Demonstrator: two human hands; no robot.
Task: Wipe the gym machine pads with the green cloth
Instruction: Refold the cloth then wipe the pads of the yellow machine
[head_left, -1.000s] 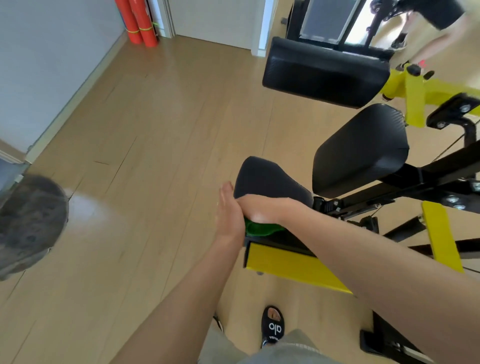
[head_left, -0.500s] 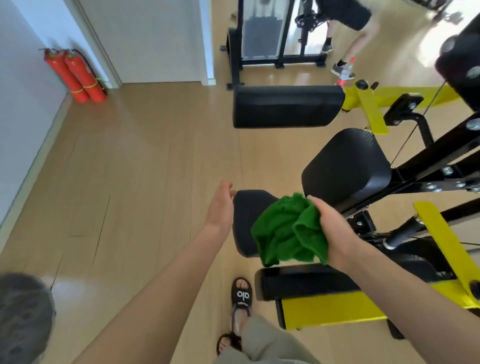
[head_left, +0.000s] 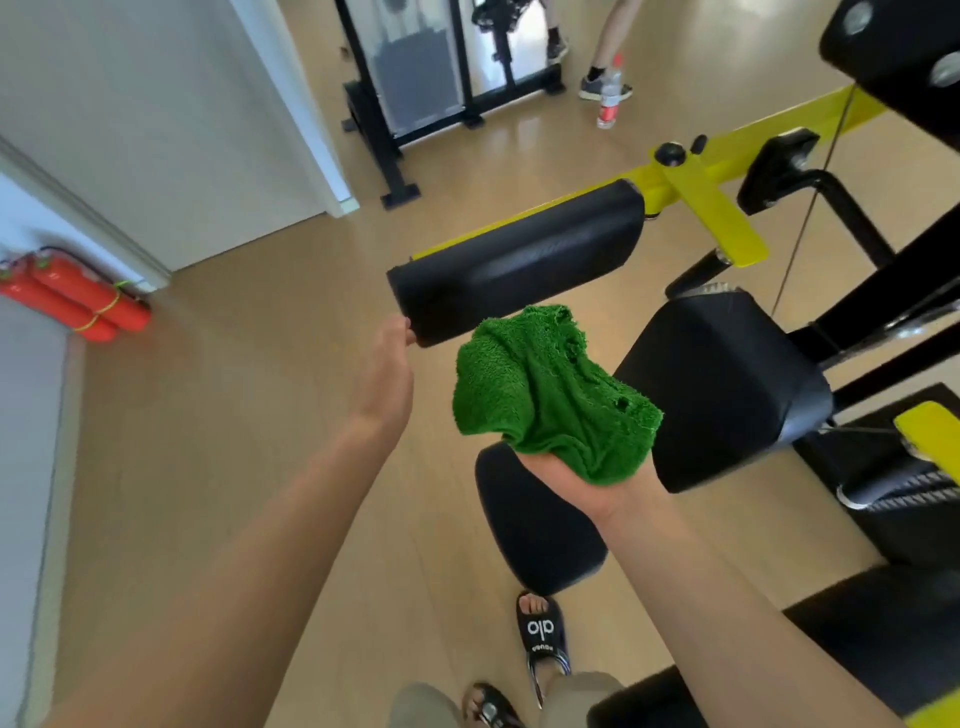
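My right hand (head_left: 587, 480) is palm-up, fingers closed under the green cloth (head_left: 548, 395), which sits bunched above the palm, clear of every pad. My left hand (head_left: 384, 374) is released, fingers straight, tips touching the near-left end of the long roller pad (head_left: 519, 260); nothing gripped. Pad count: 4 black ones in reach: that long roller pad ahead, a squarish pad (head_left: 727, 384) just R of the cloth, a small rounded pad (head_left: 535, 530) below my right wrist, and a flat pad (head_left: 878, 639) at bottom R. Yellow frame arm (head_left: 711, 208) runs behind the roller. 2 sandalled feet, one sandal (head_left: 543, 639) just beside the small pad's lower edge. Wood floor (head_left: 234, 415) wide open on the L side, out to 2 red extinguishers (head_left: 78, 306) by the wall. Another person's legs (head_left: 602, 47) and 1 bottle (head_left: 609, 98) far back.
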